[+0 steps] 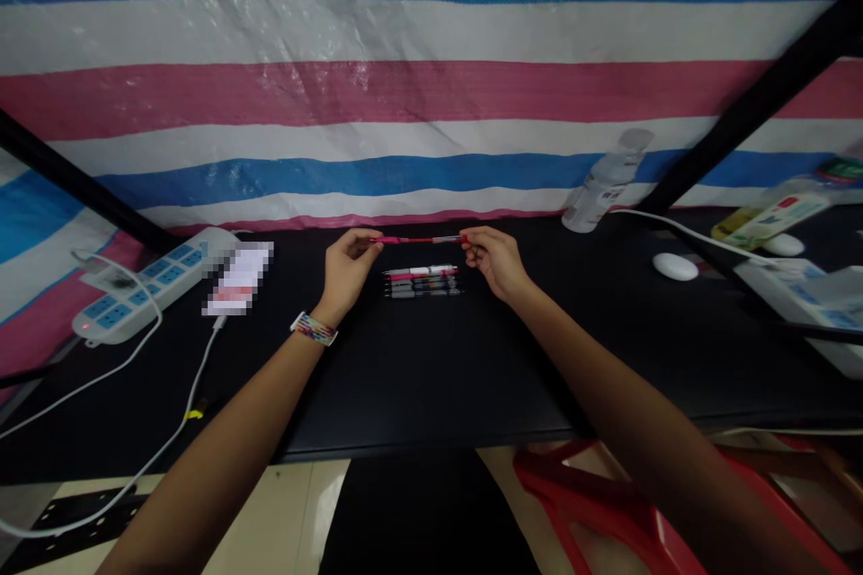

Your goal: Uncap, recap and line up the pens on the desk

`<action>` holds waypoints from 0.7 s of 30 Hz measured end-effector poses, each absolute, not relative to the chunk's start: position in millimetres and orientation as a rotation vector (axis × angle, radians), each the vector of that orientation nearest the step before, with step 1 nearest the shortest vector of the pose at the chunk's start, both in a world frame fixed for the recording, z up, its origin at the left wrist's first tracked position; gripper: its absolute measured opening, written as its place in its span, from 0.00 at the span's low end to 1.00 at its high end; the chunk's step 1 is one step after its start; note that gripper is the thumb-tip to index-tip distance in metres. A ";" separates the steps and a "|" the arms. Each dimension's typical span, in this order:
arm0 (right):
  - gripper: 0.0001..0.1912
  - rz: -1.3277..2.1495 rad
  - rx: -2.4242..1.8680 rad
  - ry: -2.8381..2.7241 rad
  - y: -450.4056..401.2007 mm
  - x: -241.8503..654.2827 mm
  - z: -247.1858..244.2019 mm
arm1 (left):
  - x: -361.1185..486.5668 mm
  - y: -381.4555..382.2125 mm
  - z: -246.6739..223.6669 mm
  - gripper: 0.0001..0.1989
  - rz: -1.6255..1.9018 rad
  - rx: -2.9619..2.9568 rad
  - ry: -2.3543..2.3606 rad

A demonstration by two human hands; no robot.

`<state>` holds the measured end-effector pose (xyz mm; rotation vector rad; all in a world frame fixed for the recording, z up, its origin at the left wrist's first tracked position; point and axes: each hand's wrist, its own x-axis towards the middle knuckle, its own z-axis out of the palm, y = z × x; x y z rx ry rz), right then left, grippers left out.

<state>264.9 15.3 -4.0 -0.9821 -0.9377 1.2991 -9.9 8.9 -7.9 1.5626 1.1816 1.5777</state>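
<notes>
A red pen (pixel 419 240) is stretched level between my two hands, above the far part of the black table (pixel 418 377). My left hand (pixel 347 269) pinches its pink left end, and a woven multicoloured band is round that wrist. At the other end, the fingertips of my right hand (pixel 497 262) are closed on the red tip next to a clear section. A thin red length shows in the middle; whether the pen's parts are separated I cannot tell. Just below it, several pens (pixel 423 282) lie side by side on the table, pointing left and right.
On the left are a white power strip (pixel 152 286), a blurred-out phone (pixel 239 278) and its white cable (pixel 202 368). A bottle (pixel 607 181), a white mouse-like object (pixel 675 267) and another power strip (pixel 809 305) stand right. Striped sheeting (pixel 378 94) hangs behind; a red stool (pixel 600 503) is below.
</notes>
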 end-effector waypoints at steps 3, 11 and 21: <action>0.09 1.306 -0.981 -0.950 15.0 265.0 -3.9 | -10.2 9.1 -7.6 0.07 1.573 1.568 1.192; 0.09 1.386 -0.965 -1.046 9.8 262.1 -1.7 | -3.4 2.9 -6.3 0.10 1.445 1.604 1.140; 0.12 1.424 -0.931 -1.121 6.2 260.2 1.4 | 2.2 -5.2 -1.2 0.10 1.359 1.637 1.095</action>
